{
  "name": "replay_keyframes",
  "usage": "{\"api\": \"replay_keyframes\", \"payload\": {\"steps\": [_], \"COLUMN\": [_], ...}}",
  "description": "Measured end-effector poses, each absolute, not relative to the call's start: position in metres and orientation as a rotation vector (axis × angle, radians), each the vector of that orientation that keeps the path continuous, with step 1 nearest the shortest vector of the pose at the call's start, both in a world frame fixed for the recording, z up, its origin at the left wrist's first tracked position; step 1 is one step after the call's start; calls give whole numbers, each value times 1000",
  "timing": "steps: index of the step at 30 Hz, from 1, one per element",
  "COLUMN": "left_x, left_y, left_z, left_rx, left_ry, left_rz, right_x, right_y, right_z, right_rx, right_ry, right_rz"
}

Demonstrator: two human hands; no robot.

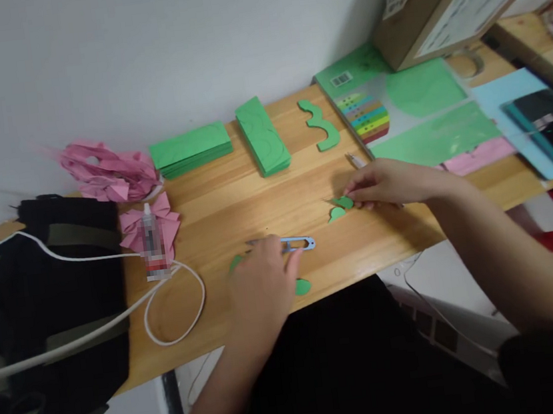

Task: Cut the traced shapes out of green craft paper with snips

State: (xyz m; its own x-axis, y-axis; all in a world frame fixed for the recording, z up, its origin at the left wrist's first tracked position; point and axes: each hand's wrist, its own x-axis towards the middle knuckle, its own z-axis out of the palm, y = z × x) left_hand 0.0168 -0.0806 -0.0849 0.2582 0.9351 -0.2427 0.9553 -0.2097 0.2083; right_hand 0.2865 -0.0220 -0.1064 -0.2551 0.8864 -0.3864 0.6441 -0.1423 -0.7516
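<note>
My left hand [264, 279] is over light-blue thread snips [306, 242] near the table's front edge; its fingertips are mostly hidden, so its hold cannot be made out. Green paper shows on both sides of it, including a rounded piece [303, 287] at the wrist side. My right hand [372, 185] pinches a small green paper piece [344, 203] between thumb and fingers. Just below that lies another small green piece [336, 214]. A pen-like tool [355, 160] rests partly under my right hand. Farther back lies a wavy green cut-out [322, 131].
Two green paper stacks [191, 150] [262, 136] lie near the wall. Pink paper flowers [108, 170], a glue tube [154, 242], a white cable [203, 290] and a black bag [73, 272] are left. A green paper pack [423, 88] and cardboard box [432, 0] stand right.
</note>
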Motion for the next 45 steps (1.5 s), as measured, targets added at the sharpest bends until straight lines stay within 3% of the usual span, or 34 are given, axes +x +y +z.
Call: {"api": "replay_keyframes", "payload": {"steps": [6, 14, 34, 36, 40, 45], "left_x": [77, 83, 72, 63, 47, 43], "left_y": [-65, -57, -68, -72, -80, -84], "left_z": [-92, -102, -112, -111, -112, -107], "left_rx": [2265, 2243, 2311, 2223, 1508, 1094], "left_ry": [1507, 1513, 1443, 1461, 1267, 1079], "left_rz": [-218, -225, 106, 259, 725, 841], "right_x": [282, 279, 268, 269, 264, 246], "right_y": [-2, 0, -34, -40, -52, -61], "right_z": [-103, -100, -105, -104, -94, -81], "right_rx": [-1616, -1428, -1525, -1511, -1440, -1344], "right_ry": [-2025, -2200, -2092, -2010, -1836, -1738], "right_rz": [1505, 1659, 1410, 1447, 1572, 1658]}}
